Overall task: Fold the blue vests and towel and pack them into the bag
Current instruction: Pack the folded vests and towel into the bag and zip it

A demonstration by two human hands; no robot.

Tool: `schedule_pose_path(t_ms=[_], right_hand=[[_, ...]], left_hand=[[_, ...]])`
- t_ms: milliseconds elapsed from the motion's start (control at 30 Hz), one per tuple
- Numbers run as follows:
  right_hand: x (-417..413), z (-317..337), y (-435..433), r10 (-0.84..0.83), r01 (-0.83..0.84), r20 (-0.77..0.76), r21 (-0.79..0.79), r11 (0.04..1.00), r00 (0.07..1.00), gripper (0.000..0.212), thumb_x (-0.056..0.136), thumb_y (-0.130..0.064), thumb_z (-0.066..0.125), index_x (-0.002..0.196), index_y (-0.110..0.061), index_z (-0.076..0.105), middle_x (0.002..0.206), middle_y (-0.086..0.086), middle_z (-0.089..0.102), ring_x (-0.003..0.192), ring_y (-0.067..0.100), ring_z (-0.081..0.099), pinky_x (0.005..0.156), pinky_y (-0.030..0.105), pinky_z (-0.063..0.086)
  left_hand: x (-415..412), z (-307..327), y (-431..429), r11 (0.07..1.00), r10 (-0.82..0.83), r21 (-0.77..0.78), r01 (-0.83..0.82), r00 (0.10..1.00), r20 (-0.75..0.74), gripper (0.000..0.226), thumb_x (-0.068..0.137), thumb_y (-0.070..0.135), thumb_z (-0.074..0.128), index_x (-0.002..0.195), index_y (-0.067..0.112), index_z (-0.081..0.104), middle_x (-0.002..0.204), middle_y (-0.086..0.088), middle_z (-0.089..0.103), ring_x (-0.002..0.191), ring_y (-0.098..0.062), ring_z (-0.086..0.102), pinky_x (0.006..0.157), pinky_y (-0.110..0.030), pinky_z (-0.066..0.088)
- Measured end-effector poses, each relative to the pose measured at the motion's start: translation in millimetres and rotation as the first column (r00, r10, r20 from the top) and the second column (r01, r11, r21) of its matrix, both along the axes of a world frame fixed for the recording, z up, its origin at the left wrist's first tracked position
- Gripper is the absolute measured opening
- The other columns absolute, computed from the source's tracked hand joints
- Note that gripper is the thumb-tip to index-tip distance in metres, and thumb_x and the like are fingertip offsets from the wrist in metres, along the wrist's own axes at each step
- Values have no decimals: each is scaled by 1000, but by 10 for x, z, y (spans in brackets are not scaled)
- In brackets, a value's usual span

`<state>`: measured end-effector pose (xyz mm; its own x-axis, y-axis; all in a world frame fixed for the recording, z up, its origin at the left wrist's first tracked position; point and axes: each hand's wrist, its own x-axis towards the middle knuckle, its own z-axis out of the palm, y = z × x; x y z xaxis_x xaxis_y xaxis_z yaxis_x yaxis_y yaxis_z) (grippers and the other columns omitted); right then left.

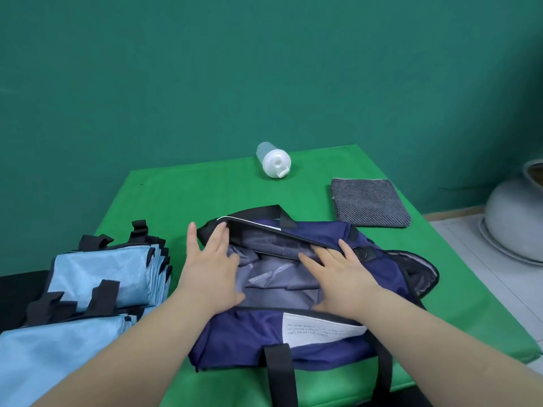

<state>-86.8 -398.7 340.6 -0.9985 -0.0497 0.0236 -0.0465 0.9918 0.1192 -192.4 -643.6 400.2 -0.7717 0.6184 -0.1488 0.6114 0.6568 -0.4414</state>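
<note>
A navy duffel bag (249,339) with black straps and a white label lies on the green table, its top unzipped and grey lining showing. My left hand (210,268) reaches into the opening at its left end, straight fingers touching the far rim. My right hand (340,277) lies flat on the lining inside the opening, fingers spread toward the far rim. Several folded light-blue vests (100,277) with black straps are stacked to the left of the bag. A folded grey towel (368,202) lies flat at the far right of the table.
A white-capped translucent bottle (273,161) lies on its side at the table's far edge. The green table (164,207) ends at a teal wall behind. A large grey ceramic pot (517,218) stands on the tiled floor to the right.
</note>
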Motion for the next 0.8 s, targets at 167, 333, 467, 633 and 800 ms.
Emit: schedule_pose_path(t_ms=[167,333,467,633,800], right_hand=[[66,-110,152,25,-15,56,-167,986,998,104,63,-79,48,155,-34,29,155,8,35,145,25,32,121,46,-8],[80,-192,210,46,-25,71,-268,963,996,101,68,-79,54,156,-42,20,160,0,25,150,14,18,123,43,-12],[85,-204,216,40,-14,76,-306,952,996,103,66,-81,55,156,-44,19,159,-2,27,150,11,17,123,40,-13],[149,-171,284,82,-41,106,-346,938,991,107,63,-78,60,156,-42,21,157,-3,29,149,7,16,123,40,-12],[184,-146,401,137,-66,198,-329,942,970,110,63,-81,59,157,-45,15,160,-4,23,151,3,5,123,41,-14]], left_hand=[[-13,-176,-62,995,-86,68,72,969,231,82,82,66,53,153,43,19,165,-15,-12,148,-30,-27,107,-76,-14],[39,-264,-97,998,-58,31,51,960,275,109,68,87,47,157,36,9,165,-13,-16,148,-27,-30,109,-74,-13],[111,-333,-118,999,-45,31,37,953,299,118,65,90,45,157,33,-1,164,-13,-19,146,-28,-32,110,-73,-10],[304,-344,-109,999,-6,50,-12,937,348,123,61,93,43,158,30,-1,164,-12,-20,145,-27,-35,111,-72,-13],[428,-399,-129,996,26,69,-57,921,388,125,60,95,41,158,31,-2,164,-9,-20,147,-24,-32,113,-70,-11]])
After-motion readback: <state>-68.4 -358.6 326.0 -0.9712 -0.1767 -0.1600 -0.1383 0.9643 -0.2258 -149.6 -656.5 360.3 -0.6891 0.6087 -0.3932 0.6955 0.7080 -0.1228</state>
